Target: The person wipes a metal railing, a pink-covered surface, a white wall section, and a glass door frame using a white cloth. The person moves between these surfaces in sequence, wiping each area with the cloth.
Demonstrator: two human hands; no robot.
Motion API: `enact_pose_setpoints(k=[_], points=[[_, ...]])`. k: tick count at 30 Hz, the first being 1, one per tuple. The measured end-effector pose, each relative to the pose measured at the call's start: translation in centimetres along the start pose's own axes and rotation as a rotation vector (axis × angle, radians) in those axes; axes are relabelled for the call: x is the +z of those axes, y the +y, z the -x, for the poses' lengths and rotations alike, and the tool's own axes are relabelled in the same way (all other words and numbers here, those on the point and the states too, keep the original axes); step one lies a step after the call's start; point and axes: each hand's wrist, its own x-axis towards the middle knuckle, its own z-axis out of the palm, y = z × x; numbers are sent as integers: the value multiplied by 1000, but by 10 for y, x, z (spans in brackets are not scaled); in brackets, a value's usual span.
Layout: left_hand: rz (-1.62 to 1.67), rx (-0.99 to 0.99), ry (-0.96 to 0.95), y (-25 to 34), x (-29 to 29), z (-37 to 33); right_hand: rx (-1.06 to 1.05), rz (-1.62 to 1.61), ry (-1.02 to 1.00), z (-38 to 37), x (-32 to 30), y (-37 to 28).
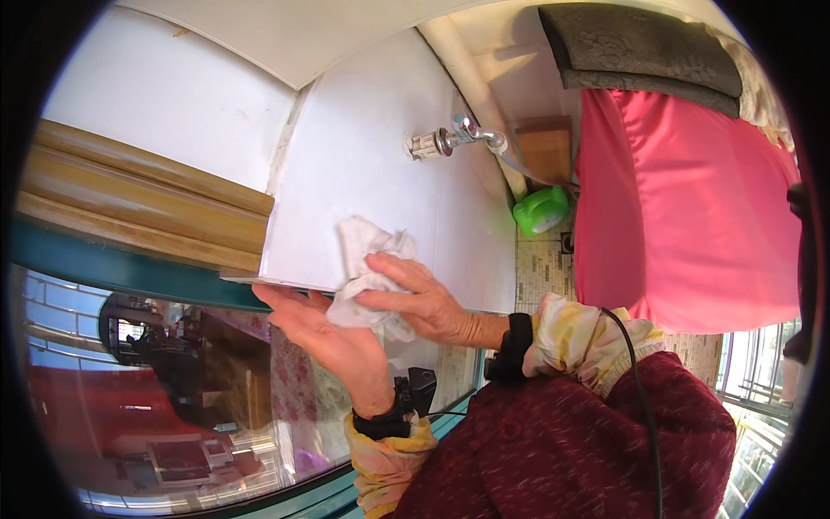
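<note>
Against the smooth white wall panel (380,138), two bare hands work a crumpled white cloth (367,259).

At the lower edge of that panel, just above the teal window frame (130,272), the right hand (415,294) presses the cloth flat to the surface, its fingers stretched long and only loosely curled over the wad. The left hand (324,324) sits beneath it with the palm turned up and the fingers extended, cupping the cloth's underside where it hangs past the panel's edge; it does not close around it. Both wrists wear black bands over yellow patterned cuffs. Higher on the panel a chrome wall tap (454,138) juts out, well apart from the cloth. A bright pink curtain (683,208) hangs to the right, with a green plastic container (540,210) beside it.
</note>
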Motion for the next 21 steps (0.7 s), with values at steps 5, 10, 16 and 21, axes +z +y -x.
enact_pose_setpoints(k=[5, 10, 16, 21], points=[[-241, 60, -50, 4, 0, 7, 526, -142, 156, 23, -8, 54], [-551, 112, 78, 11, -6, 10, 478, -119, 452, -31, -1, 43], [-879, 115, 84, 11, -12, 2, -49, -120, 212, -96, -19, -22], [-788, -27, 47, 15, -15, -11, -191, -34, 270, -135, -37, 5]])
